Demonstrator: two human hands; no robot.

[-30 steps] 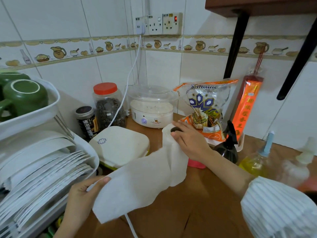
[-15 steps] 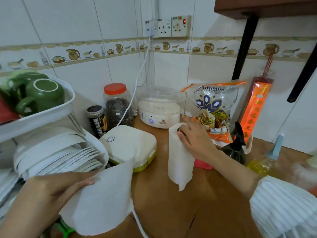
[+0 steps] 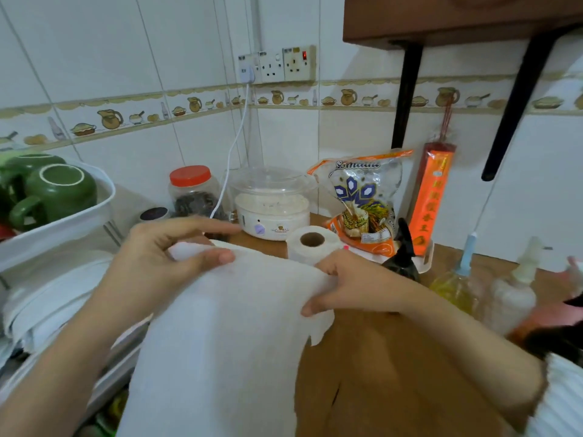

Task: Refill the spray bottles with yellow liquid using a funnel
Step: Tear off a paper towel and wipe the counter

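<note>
A torn-off white paper towel sheet (image 3: 220, 335) hangs in front of me, held by both hands at its top edge. My left hand (image 3: 157, 266) pinches the sheet's upper left with the thumb. My right hand (image 3: 350, 282) grips the upper right corner. The paper towel roll (image 3: 310, 244) stands upright on the wooden counter (image 3: 394, 373) behind the sheet. At the right stand a dark spray bottle (image 3: 402, 257), a bottle of yellow liquid with a pale blue top (image 3: 454, 285) and a blurred whitish spray bottle (image 3: 517, 291). No funnel shows.
A white dish rack (image 3: 63, 222) with green mugs and plates fills the left. Against the tiled wall stand a red-lidded jar (image 3: 194, 190), a white steamer (image 3: 273, 206), a snack bag (image 3: 362, 197) and an orange packet (image 3: 432, 197). A dark shelf (image 3: 457, 17) hangs overhead.
The sheet has come off the roll. My right hand left the roll and took the sheet's right corner, while my left hand raised the sheet to the middle.
</note>
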